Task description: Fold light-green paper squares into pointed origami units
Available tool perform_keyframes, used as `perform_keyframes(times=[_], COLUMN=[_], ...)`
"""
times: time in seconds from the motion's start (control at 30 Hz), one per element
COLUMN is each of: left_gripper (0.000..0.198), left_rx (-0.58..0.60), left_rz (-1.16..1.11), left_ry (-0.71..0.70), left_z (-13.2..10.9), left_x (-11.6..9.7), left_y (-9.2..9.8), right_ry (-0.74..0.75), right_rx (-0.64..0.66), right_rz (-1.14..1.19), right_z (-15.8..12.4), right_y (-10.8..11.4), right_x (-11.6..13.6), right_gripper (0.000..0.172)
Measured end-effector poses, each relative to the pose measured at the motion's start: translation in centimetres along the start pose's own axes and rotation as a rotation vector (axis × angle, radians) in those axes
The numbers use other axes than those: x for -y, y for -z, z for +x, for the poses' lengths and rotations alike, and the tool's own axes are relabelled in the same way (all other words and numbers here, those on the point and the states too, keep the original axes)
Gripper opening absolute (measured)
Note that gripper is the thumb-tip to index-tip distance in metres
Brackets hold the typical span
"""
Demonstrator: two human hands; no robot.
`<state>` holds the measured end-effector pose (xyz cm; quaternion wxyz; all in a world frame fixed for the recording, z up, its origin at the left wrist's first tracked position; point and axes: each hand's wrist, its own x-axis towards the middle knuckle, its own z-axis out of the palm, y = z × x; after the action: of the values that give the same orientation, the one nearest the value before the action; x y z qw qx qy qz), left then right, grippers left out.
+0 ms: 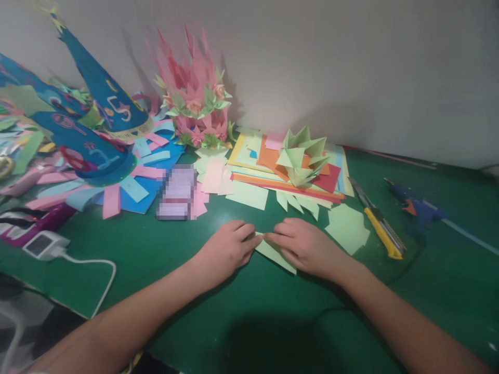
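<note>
A small pale green piece of paper [277, 257], seemingly folded, lies on the green table in front of me. My left hand [234, 243] pinches its upper left end, fingers curled together. From the other side, my right hand [302, 245] presses on the same paper with its index finger stretched toward my left thumb and the other fingers bent. The two hands nearly meet at the paper's top. Just beyond them are a flat pale green sheet [247, 195], folded green pieces [307, 206] and a stack of green squares [346, 228].
Right of my hands lie a yellow utility knife [384, 234] and a blue glue gun [419, 205] with a cord. A green folded-paper ring [302, 156] sits on coloured sheets [241, 156]. Pink paper flowers [197, 104], blue cone hats [101, 78] and a white charger [46, 245] are left.
</note>
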<state>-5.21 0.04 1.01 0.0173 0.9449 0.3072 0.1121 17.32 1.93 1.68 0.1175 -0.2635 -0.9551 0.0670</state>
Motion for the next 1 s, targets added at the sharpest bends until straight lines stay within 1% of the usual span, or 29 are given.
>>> perform_keyframes(times=[0.1,0.17,0.23,0.3,0.33,0.4,0.5,0.63,0.73,1.0], left_gripper=[0.022,0.022,0.019,0.015,0.015,0.018,0.018,0.018,0.02,0.019], left_rx=[0.027,0.031,0.005,-0.029,-0.044,-0.045,-0.031,-0.073,-0.078,-0.111], left_rz=[0.028,-0.005,-0.074,-0.128,-0.139,-0.149,-0.173,-0.192,-0.2,-0.167], left_ry=[-0.011,0.002,0.045,0.121,0.156,0.182,0.117,0.073,0.039,0.05], left_z=[0.0,0.0,0.1,0.1,0.0,0.0,-0.1,-0.1,0.0,0.0], left_x=[-0.1,-0.1,0.0,0.3,0.5,1.0,1.4,1.7,1.7,1.6], left_y=[0.1,0.2,0.4,0.5,0.6,0.6,0.6,0.6,0.7,0.7], right_ry=[-0.008,-0.01,-0.012,-0.015,-0.015,-0.009,0.009,0.019,0.038,0.072], right_rx=[-0.008,-0.015,-0.038,-0.065,-0.075,-0.082,-0.079,-0.085,-0.106,-0.104], right_rz=[0.021,0.002,-0.029,-0.052,-0.058,-0.066,-0.088,-0.147,-0.2,-0.258], right_z=[0.1,0.1,0.1,0.2,0.2,0.2,0.1,0.1,0.2,-0.4], right_y=[0.0,0.0,-0.1,-0.1,-0.2,-0.2,-0.1,-0.1,-0.2,-0.7], right_x=[0.0,0.0,0.1,0.2,0.2,0.1,0.0,0.0,0.1,-0.1], right_gripper=[0.029,0.028,0.028,0.028,0.028,0.028,0.029,0.03,0.028,0.02])
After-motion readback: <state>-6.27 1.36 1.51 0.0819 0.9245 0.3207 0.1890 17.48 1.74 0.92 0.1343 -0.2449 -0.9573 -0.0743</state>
